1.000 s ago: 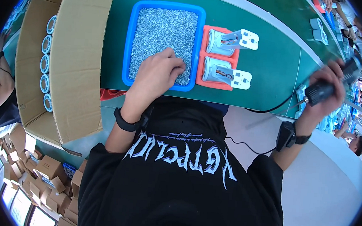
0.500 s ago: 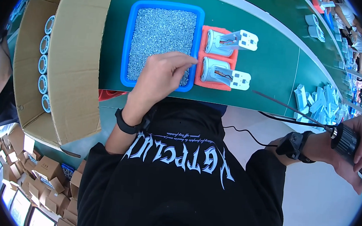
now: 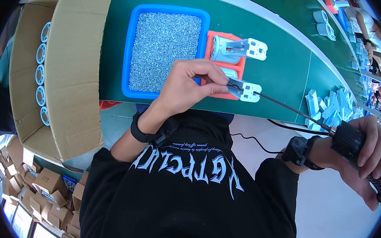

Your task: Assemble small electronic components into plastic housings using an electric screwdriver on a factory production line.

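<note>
My right hand (image 3: 369, 148) is wrapped round a black electric screwdriver (image 3: 347, 139) at the right. Its long thin bit reaches left, and the tip is at the outer face of a white end plate (image 3: 250, 92) on the nearer housing. My left hand (image 3: 191, 85) has thumb and forefinger brought together at the inner side of that plate, by its wires; anything between the fingertips is too small to make out. This hand covers much of the nearer round white housing (image 3: 228, 72). Behind it stands a second, similar housing (image 3: 225, 49), also in the red-orange holder (image 3: 240, 70).
Left of the holder is a blue tray (image 3: 128, 51) of small silvery screws. A tall cardboard box (image 3: 76, 65) with white rings (image 3: 39, 75) inside stands at the left. Pale blue-white parts (image 3: 330, 107) are heaped at the right. A black cable (image 3: 260, 144) hangs below the table edge.
My left hand has moved right, from the tray's edge to the nearer housing's plate. The screwdriver has shifted left, bringing its bit tip to that plate.
</note>
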The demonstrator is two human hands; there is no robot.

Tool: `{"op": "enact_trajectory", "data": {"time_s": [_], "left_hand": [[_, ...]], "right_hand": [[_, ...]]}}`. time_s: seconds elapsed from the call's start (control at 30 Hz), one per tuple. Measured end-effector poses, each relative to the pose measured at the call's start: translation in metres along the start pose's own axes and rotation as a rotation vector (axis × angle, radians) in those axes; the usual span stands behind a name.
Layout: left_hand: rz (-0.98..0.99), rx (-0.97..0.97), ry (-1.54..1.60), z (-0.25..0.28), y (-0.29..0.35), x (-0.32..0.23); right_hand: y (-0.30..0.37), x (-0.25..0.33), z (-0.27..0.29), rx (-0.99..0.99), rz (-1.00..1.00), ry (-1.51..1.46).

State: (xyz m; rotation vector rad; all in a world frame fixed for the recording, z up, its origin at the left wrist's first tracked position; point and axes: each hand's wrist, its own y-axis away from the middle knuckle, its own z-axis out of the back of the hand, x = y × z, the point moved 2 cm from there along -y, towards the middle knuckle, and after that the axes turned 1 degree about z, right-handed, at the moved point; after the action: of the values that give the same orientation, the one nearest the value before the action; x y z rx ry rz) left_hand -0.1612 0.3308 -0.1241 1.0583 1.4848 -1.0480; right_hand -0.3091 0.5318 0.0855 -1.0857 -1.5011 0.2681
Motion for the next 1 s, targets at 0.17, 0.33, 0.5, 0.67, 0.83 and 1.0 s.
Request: {"op": "enact_trajectory", "data": {"time_s": [0.17, 0.33, 0.5, 0.67, 0.83, 1.0], "left_hand": [[0.096, -0.036, 0.112, -0.008, -0.002, 0.003], [0.007, -0.052, 0.053, -0.007, 0.001, 0.002], [0.019, -0.018, 0.088, -0.012, 0.001, 0.004], [0.058, -0.036, 0.210, -0.018, -0.001, 0.010], [0.078, -0.071, 0.262, -0.019, 0.001, 0.008], [-0.035, -0.024, 0.038, -0.012, 0.000, 0.005]], "right_hand": [[0.006, -0.025, -0.013, -0.011, 0.024, 0.009], [0.012, -0.033, -0.006, -0.143, -0.021, -0.006], [0.007, -0.025, -0.007, -0.050, -0.172, 0.054], [0.020, -0.043, -0.001, -0.106, -0.041, -0.109], [0.025, -0.040, 0.007, -0.146, -0.020, -0.095], [0.026, -0.039, 0.012, -0.149, -0.037, -0.101]]}}
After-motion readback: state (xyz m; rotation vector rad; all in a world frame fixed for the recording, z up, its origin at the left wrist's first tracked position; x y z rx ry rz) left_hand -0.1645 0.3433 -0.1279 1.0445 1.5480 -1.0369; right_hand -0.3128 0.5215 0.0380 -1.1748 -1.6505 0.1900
